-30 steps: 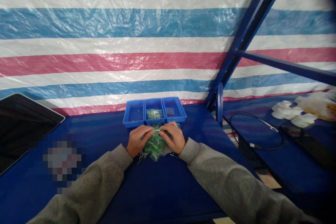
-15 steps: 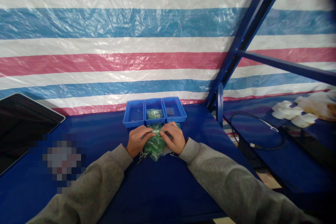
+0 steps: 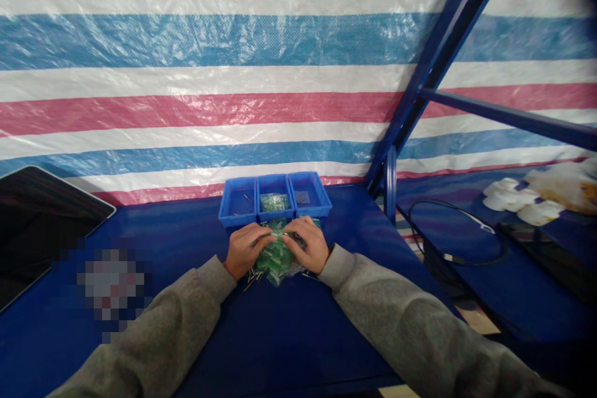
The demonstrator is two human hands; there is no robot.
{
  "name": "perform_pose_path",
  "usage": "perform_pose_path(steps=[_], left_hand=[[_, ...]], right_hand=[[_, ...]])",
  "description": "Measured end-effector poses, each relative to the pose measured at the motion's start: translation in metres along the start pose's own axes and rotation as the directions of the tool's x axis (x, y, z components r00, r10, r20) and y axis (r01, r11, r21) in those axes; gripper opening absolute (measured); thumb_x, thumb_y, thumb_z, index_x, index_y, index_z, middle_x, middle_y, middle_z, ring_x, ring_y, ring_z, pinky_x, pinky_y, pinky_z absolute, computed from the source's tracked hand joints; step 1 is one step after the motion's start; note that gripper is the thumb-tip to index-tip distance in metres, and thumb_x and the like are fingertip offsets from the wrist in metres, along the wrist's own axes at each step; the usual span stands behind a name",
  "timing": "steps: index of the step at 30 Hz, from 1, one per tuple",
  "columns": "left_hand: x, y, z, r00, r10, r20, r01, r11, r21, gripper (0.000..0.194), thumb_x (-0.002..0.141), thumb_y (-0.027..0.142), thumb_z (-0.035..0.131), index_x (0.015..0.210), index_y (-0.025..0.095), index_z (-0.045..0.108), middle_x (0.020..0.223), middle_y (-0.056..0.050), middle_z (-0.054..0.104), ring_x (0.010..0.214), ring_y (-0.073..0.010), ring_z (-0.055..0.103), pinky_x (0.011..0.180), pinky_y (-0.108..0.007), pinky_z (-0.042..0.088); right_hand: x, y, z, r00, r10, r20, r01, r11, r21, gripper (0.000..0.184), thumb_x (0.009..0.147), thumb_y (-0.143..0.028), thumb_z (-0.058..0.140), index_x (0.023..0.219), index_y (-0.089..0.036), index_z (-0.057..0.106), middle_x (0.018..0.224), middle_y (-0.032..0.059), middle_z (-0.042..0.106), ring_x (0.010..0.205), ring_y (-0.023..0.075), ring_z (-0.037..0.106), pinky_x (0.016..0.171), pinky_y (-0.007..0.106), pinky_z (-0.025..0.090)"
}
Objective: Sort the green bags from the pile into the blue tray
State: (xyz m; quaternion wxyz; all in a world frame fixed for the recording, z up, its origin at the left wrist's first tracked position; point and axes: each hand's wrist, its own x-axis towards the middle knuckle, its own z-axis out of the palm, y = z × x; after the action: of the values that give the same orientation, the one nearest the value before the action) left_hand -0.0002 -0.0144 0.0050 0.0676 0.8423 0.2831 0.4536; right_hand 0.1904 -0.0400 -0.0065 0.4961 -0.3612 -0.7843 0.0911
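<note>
Above a heap of small green-tinted plastic packets (image 3: 276, 264), my left hand (image 3: 245, 250) and my right hand (image 3: 310, 245) meet almost tip to tip. The left thumb and finger pinch a little clear-green plastic packet (image 3: 277, 233). A tiny shiny piece shows at the right fingertips, too small to name. Thin metal pins (image 3: 252, 278) lie loose at the heap's left edge. Just behind the hands stand three joined blue bins: the left bin (image 3: 233, 219) holds a few thin pieces, the middle bin (image 3: 275, 214) green packets, the right bin (image 3: 314, 210) a clear packet.
A dark screen with a pale rim (image 3: 41, 224) is at the left, near a blurred-out patch (image 3: 111, 283). A blue metal frame (image 3: 410, 99) rises on the right. Beyond it are a black cable (image 3: 466, 261), white rolls (image 3: 510, 196) and a plastic bag (image 3: 566, 186). Striped sheeting (image 3: 209, 109) hangs behind.
The pale strip that spanned both sets of fingertips shows less now, and a shiny bit appears at the right fingertips. Hands, bins and heap stay in nearly the same places.
</note>
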Motion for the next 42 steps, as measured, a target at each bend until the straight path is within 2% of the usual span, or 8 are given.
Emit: perform_pose_path(steps=[6, 15, 22, 35, 42], left_hand=[[0.002, 0.005, -0.002, 0.999, -0.025, -0.039, 0.025, 1.000, 0.013, 0.009, 0.081, 0.023, 0.061, 0.078, 0.016, 0.065, 0.071, -0.002, 0.066, 0.064, -0.0109, 0.061, 0.064, -0.022, 0.049], [0.003, 0.006, -0.003, 0.999, -0.026, -0.025, 0.027, 0.999, 0.020, 0.013, 0.082, 0.025, 0.059, 0.079, 0.015, 0.065, 0.069, -0.003, 0.066, 0.063, -0.0111, 0.061, 0.064, -0.022, 0.049], [0.002, 0.005, -0.002, 0.999, -0.015, -0.039, 0.016, 0.999, 0.030, 0.013, 0.082, 0.027, 0.059, 0.079, 0.015, 0.065, 0.070, -0.003, 0.065, 0.063, -0.0119, 0.060, 0.062, -0.023, 0.049], [0.001, 0.004, -0.001, 0.998, 0.015, -0.061, -0.012, 0.999, 0.034, 0.012, 0.081, 0.026, 0.061, 0.078, 0.015, 0.064, 0.068, -0.002, 0.064, 0.062, -0.0113, 0.060, 0.061, -0.022, 0.048], [0.000, 0.002, 0.000, 0.999, -0.002, -0.036, 0.003, 0.999, 0.035, 0.013, 0.083, 0.027, 0.058, 0.080, 0.016, 0.064, 0.069, -0.002, 0.064, 0.062, -0.0116, 0.060, 0.062, -0.022, 0.048]], right_hand=[[-0.001, 0.000, -0.002, 0.999, -0.013, 0.030, 0.013, 1.000, -0.003, 0.013, 0.086, -0.026, 0.047, 0.082, -0.017, 0.056, 0.075, 0.0049, 0.059, 0.073, 0.0178, 0.054, 0.073, 0.035, 0.039], [-0.003, 0.008, 0.006, 0.999, 0.005, -0.044, -0.006, 1.000, -0.009, 0.017, 0.089, -0.028, 0.047, 0.079, -0.019, 0.057, 0.075, 0.0038, 0.062, 0.072, 0.0170, 0.055, 0.074, 0.035, 0.040], [-0.003, 0.010, 0.007, 1.000, 0.012, -0.018, -0.013, 0.998, -0.060, 0.018, 0.090, -0.030, 0.048, 0.078, -0.020, 0.057, 0.074, 0.0033, 0.062, 0.071, 0.0169, 0.054, 0.072, 0.034, 0.039], [-0.002, 0.008, 0.004, 0.998, -0.011, -0.067, 0.007, 0.998, -0.067, 0.019, 0.087, -0.032, 0.053, 0.073, -0.019, 0.055, 0.071, 0.0028, 0.060, 0.070, 0.0164, 0.053, 0.071, 0.033, 0.039], [-0.003, 0.007, 0.005, 0.996, -0.017, -0.084, 0.013, 0.999, -0.047, 0.019, 0.087, -0.031, 0.053, 0.073, -0.020, 0.057, 0.071, 0.0031, 0.060, 0.071, 0.0169, 0.054, 0.071, 0.034, 0.040]])
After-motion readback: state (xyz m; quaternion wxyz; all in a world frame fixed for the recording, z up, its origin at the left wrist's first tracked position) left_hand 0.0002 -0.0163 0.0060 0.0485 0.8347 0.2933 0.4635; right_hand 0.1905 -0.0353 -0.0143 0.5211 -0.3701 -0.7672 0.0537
